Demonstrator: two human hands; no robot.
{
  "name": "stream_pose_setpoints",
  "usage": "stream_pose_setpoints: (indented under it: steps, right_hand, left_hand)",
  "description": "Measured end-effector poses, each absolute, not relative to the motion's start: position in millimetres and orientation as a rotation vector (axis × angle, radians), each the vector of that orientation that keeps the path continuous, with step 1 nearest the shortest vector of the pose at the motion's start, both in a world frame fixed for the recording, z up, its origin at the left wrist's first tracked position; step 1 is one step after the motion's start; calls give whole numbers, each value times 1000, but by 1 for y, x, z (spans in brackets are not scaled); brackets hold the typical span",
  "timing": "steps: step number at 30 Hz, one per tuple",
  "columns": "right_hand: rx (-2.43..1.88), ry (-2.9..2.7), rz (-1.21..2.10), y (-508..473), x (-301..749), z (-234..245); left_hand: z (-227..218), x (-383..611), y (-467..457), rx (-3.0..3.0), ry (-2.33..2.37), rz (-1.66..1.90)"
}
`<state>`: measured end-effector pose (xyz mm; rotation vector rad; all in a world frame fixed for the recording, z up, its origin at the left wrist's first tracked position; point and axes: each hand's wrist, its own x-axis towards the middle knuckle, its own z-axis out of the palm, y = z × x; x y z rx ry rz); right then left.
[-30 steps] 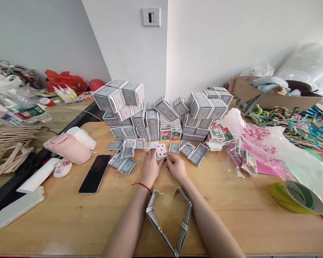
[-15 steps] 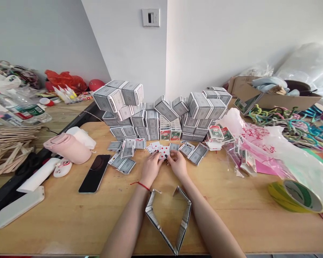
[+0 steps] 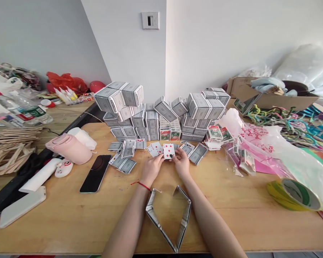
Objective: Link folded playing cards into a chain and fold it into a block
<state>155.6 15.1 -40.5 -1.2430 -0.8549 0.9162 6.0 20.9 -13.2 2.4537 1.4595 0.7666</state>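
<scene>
A playing card with red diamonds (image 3: 169, 151) is held face up between my hands at the middle of the table. My right hand (image 3: 181, 164) grips it at the right and lower edge, thumb on its face. At the card's lower left, my left hand (image 3: 152, 169) has its fingers pinched together on the edge. More face-up cards (image 3: 154, 149) lie just behind my left hand. Between my forearms stands a folded strip of linked cards (image 3: 183, 223), bent into an open diamond shape. Card piles (image 3: 123, 164) lie to the left, others (image 3: 198, 154) to the right.
Behind my hands stand stacked blocks made of cards (image 3: 118, 96) and card boxes (image 3: 170, 132). On the left are a phone (image 3: 95, 173), a pink bottle (image 3: 70, 148) and a white case (image 3: 23, 207). Yellow-green tape (image 3: 293, 193) and plastic bags (image 3: 269, 143) lie right.
The diamonds card has been raised and shifted slightly right, so its face shows more fully. My right hand's fingers have moved round its edge. The folded strip has stayed in place.
</scene>
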Motion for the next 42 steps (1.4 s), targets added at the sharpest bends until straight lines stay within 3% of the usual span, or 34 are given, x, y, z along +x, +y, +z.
stream_pose_setpoints:
  steps: [9, 13, 19, 32, 42]
  right_hand:
    - [-1209, -792, 971, 16, 158, -35]
    - [-1189, -791, 1025, 14, 156, -33]
    - [-1156, -839, 1178, 12, 153, -28]
    - [-949, -851, 1514, 8, 159, -23]
    - [-1082, -959, 1318, 7, 157, -23]
  left_hand:
    - [-18, 3, 21, 2363, 1580, 975]
    - [-23, 0, 27, 1890, 1666, 1306]
    - [-27, -7, 37, 1272, 1412, 1561]
    - [-10, -1, 23, 1768, 1163, 1437]
    - [-8, -3, 22, 1538, 1053, 1431]
